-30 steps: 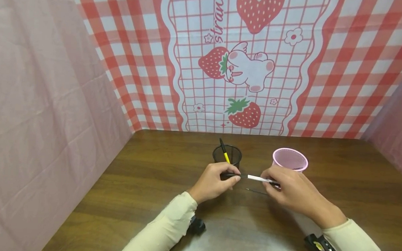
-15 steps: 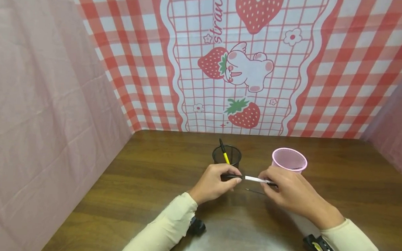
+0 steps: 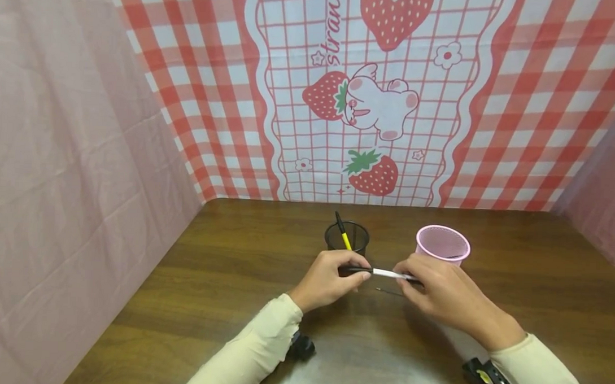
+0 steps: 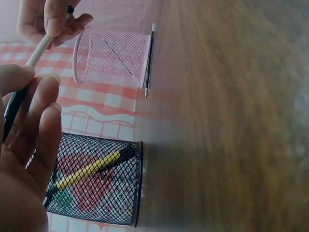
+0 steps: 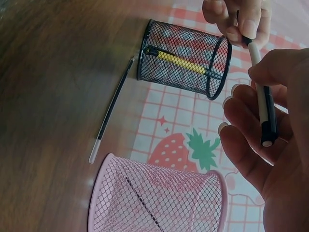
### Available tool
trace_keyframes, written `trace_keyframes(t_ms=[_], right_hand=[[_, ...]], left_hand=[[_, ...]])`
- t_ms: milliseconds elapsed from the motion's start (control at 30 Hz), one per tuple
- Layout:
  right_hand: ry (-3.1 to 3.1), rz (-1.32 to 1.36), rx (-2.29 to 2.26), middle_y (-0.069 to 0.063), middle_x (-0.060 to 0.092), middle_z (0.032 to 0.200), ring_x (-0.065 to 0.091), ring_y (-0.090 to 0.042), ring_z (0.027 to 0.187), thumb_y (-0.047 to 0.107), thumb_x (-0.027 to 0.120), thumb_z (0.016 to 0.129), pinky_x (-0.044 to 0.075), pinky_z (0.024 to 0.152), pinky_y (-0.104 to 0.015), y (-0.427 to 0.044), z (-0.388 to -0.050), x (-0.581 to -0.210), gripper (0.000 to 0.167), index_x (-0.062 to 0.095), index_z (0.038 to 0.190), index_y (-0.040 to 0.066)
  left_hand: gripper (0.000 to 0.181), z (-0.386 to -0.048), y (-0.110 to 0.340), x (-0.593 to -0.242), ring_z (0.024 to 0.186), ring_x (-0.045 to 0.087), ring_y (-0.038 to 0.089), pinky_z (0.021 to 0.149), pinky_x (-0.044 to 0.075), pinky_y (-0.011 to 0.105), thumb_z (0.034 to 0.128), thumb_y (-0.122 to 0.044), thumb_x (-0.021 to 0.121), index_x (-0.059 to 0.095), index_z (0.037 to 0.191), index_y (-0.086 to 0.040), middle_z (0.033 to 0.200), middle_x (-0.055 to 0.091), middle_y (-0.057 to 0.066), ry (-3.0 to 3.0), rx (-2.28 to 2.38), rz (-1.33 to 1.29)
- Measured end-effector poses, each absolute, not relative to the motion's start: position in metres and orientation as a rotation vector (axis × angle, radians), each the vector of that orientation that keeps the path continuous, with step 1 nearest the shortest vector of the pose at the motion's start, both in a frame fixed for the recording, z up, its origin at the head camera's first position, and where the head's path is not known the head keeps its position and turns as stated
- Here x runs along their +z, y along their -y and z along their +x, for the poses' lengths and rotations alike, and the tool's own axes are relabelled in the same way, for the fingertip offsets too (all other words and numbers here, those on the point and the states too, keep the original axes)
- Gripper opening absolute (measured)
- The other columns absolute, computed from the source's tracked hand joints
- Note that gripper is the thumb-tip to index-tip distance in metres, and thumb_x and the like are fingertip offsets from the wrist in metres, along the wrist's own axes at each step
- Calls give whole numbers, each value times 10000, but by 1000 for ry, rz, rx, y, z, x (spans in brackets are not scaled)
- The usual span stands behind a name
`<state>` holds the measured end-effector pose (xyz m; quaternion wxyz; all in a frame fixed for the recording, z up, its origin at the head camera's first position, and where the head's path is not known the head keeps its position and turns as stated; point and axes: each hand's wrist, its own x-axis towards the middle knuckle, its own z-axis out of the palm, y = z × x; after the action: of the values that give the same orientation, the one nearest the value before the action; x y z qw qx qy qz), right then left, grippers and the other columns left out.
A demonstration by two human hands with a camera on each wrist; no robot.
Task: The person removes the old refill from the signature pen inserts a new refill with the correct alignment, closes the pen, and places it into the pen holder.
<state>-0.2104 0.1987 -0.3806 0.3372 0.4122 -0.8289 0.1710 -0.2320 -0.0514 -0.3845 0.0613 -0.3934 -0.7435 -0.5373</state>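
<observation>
Pinching a slim pen, left fingers and right fingers curled, cylindrical black mesh cup, pink mesh cup

I saw wood grain on the brown worktop, whose smooth finish threw back a pale sheen. The black cup and the pink cup looked like metal mesh, finely perforated, with smooth rims. The white-barrelled pen seemed smooth plastic, as did the slim refill. Behind hung matt printed cloth; creased, dull pink fabric lined the side.
</observation>
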Motion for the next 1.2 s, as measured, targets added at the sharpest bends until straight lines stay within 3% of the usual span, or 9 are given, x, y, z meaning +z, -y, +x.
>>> trace_keyframes(t_ms=[167,633,833,967,1200], right_hand=[[2166,1079,441,126,616,859,570,-40,743,127,751,760,501,599,-301,-198,-211,-380,218,665,953,180],[2175,1063,427,101,622,854,576,-51,742,98,776,725,513,588,-316,-198,-210,-381,256,672,948,168],[2164,1079,437,100,626,864,579,-53,748,109,760,755,514,595,-313,-199,-211,-382,226,676,957,165],[2164,1082,445,101,629,872,584,-53,758,250,670,928,516,600,-314,-199,-211,-382,89,678,964,168],[2166,1075,441,102,637,878,593,-54,757,223,719,893,522,604,-321,-198,-211,-381,102,678,969,168]], left_hand=[[157,-244,49,-400,606,631,24,570,569,239,882,17,746,715,1033,-10,854,714,89,2262,-1630,-1172],[159,-252,51,-410,639,659,35,582,584,269,892,-71,769,715,1040,-54,911,731,69,2209,-1651,-1219],[162,-253,51,-410,639,654,29,580,581,264,887,-69,774,715,1037,-55,923,731,77,2214,-1637,-1214],[164,-253,52,-410,638,652,27,583,580,260,889,-69,771,715,1042,-59,916,729,86,2221,-1632,-1213],[165,-253,51,-409,648,653,18,588,582,260,887,-68,772,714,1040,-46,914,727,99,2226,-1629,-1214]])
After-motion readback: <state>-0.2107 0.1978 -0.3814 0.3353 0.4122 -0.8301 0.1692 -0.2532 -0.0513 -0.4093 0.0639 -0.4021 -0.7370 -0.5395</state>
